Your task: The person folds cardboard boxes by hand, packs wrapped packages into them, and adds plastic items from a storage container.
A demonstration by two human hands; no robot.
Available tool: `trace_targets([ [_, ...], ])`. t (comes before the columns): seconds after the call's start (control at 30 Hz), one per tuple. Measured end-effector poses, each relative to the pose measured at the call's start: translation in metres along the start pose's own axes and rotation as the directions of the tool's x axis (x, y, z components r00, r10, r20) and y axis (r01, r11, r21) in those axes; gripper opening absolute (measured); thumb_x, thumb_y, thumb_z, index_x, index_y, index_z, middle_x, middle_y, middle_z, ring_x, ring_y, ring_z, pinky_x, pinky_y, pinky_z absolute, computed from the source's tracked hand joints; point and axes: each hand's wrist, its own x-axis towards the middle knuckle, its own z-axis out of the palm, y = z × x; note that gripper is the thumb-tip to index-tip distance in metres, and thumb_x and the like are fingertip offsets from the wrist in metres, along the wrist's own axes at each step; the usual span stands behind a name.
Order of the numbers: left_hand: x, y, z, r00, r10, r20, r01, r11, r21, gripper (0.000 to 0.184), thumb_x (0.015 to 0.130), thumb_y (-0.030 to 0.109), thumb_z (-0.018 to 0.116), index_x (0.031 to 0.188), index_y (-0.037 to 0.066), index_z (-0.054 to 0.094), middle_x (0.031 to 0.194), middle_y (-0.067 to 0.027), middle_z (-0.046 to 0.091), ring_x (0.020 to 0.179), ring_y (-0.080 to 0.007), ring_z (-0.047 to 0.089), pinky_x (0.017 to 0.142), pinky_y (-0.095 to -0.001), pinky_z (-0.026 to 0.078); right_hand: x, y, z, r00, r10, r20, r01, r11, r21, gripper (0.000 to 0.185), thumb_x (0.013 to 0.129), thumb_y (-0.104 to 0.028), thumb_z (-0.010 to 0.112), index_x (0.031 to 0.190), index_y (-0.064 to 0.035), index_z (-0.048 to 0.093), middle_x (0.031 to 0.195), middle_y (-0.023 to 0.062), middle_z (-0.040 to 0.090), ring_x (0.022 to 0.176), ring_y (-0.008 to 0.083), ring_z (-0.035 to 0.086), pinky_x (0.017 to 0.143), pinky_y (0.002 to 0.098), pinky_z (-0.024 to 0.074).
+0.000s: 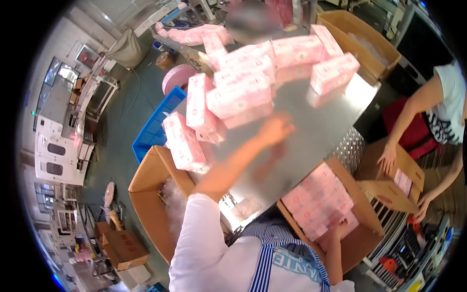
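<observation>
My left hand (277, 130) reaches over the shiny metal table (304, 131), blurred, its fingers stretched out and nothing visible in them. Just beyond it stand pink packs, apparently wrapped tissues, with a nearer pack (239, 97) at the front of the pile. A separate pack (334, 74) stands at the table's far right. My right hand (338, 228) is down inside a cardboard box (362, 214) holding rows of pink packs (318, 197). Its fingers look curled against a pack at the near end; part of the grip is hidden.
At right, another person's hands (387, 158) hold a smaller cardboard box (389, 187). An open carton with clear plastic (163, 194) stands left of my arm, beside a blue crate (154, 127). Another carton (360, 41) stands at the far right corner.
</observation>
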Motion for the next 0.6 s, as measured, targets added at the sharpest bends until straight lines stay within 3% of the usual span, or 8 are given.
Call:
trace_targets([
  [0.13, 0.085, -0.155, -0.073, 0.993, -0.083, -0.08, 0.112, 0.857, 0.503, 0.037, 0.077, 0.039, 0.059, 0.088, 0.004, 0.065, 0.096, -0.0187, 0.061, 0.094, -0.0319, 0.056, 0.086, -0.0435, 0.043, -0.037, -0.05, -0.003, 0.987, -0.158, -0.028, 0.151, 0.976, -0.155, 0.052, 0.083, -0.009, 0.053, 0.129, 0.0053, 0.034, 0.119, 0.0182, 0.046, 0.096, 0.0252, 0.052, 0.076, 0.0341, 0.0471],
  [0.17, 0.094, -0.168, -0.085, 0.992, -0.063, -0.108, 0.109, 0.861, 0.497, 0.037, 0.077, 0.039, 0.059, 0.088, 0.004, 0.065, 0.096, -0.0187, 0.061, 0.094, -0.0319, 0.056, 0.086, -0.0435, 0.043, -0.05, -0.07, 0.003, 0.997, -0.062, 0.036, 0.064, 0.997, -0.049, 0.054, 0.086, -0.01, 0.05, 0.133, 0.0029, 0.03, 0.13, 0.0179, 0.038, 0.111, 0.027, 0.047, 0.089, 0.0351, 0.0441],
  [0.23, 0.103, -0.178, -0.094, 0.973, -0.124, -0.192, 0.217, 0.769, 0.601, 0.039, 0.076, 0.042, 0.059, 0.09, 0.006, 0.063, 0.093, -0.0195, 0.062, 0.091, -0.0304, 0.057, 0.086, -0.0412, 0.043, -0.047, -0.066, 0.002, 0.979, -0.136, 0.153, 0.141, 0.99, -0.021, 0.047, 0.085, -0.009, 0.052, 0.128, 0.0041, 0.037, 0.126, 0.0179, 0.041, 0.108, 0.0259, 0.048, 0.087, 0.0344, 0.0446],
  [0.27, 0.105, -0.172, -0.096, 0.969, -0.114, -0.217, 0.223, 0.775, 0.591, 0.039, 0.076, 0.042, 0.059, 0.09, 0.006, 0.063, 0.093, -0.0195, 0.062, 0.091, -0.0304, 0.057, 0.086, -0.0412, 0.043, -0.044, -0.067, 0.006, 0.975, -0.165, 0.149, 0.169, 0.986, -0.014, 0.047, 0.085, -0.009, 0.052, 0.128, 0.0041, 0.037, 0.126, 0.0179, 0.041, 0.108, 0.0259, 0.048, 0.087, 0.0344, 0.0446],
  [0.33, 0.101, -0.152, -0.104, 0.923, -0.196, -0.331, 0.349, 0.792, 0.501, 0.043, 0.073, 0.044, 0.06, 0.098, 0.008, 0.06, 0.09, -0.0171, 0.063, 0.088, -0.0306, 0.059, 0.085, -0.0416, 0.044, -0.046, -0.063, 0.016, 0.963, -0.185, 0.194, 0.255, 0.853, -0.456, 0.04, 0.084, -0.007, 0.052, 0.122, 0.0037, 0.044, 0.12, 0.0175, 0.045, 0.102, 0.0246, 0.05, 0.084, 0.0324, 0.0458],
  [0.37, 0.102, -0.154, -0.112, 0.921, -0.203, -0.332, 0.353, 0.794, 0.496, 0.043, 0.073, 0.044, 0.06, 0.098, 0.008, 0.06, 0.09, -0.0171, 0.063, 0.088, -0.0306, 0.059, 0.085, -0.0416, 0.044, -0.047, -0.067, 0.026, 0.963, -0.186, 0.194, 0.257, 0.849, -0.462, 0.04, 0.084, -0.007, 0.052, 0.122, 0.0037, 0.044, 0.12, 0.0175, 0.045, 0.102, 0.0246, 0.05, 0.084, 0.0324, 0.0458],
  [0.43, 0.095, -0.157, -0.12, 0.931, -0.364, -0.028, 0.347, 0.858, 0.379, 0.056, 0.073, 0.047, 0.06, 0.114, 0.009, 0.055, 0.102, -0.0161, 0.062, 0.097, -0.0302, 0.059, 0.086, -0.044, 0.044, -0.051, -0.082, 0.05, 0.85, -0.419, 0.32, 0.514, 0.792, -0.329, 0.039, 0.08, -0.005, 0.056, 0.117, 0.003, 0.049, 0.114, 0.0171, 0.053, 0.094, 0.024, 0.058, 0.08, 0.0301, 0.048],
  [0.6, 0.067, -0.182, -0.119, 0.911, -0.41, 0.043, 0.355, 0.833, 0.424, 0.051, 0.073, 0.044, 0.06, 0.11, 0.01, 0.058, 0.093, -0.0168, 0.064, 0.085, -0.0297, 0.063, 0.075, -0.0401, 0.049, -0.09, -0.18, 0.138, 0.767, -0.406, 0.497, 0.516, 0.851, -0.102, 0.035, 0.084, -0.007, 0.055, 0.118, 0.0013, 0.05, 0.11, 0.0124, 0.056, 0.092, 0.0183, 0.057, 0.079, 0.0272, 0.0463],
])
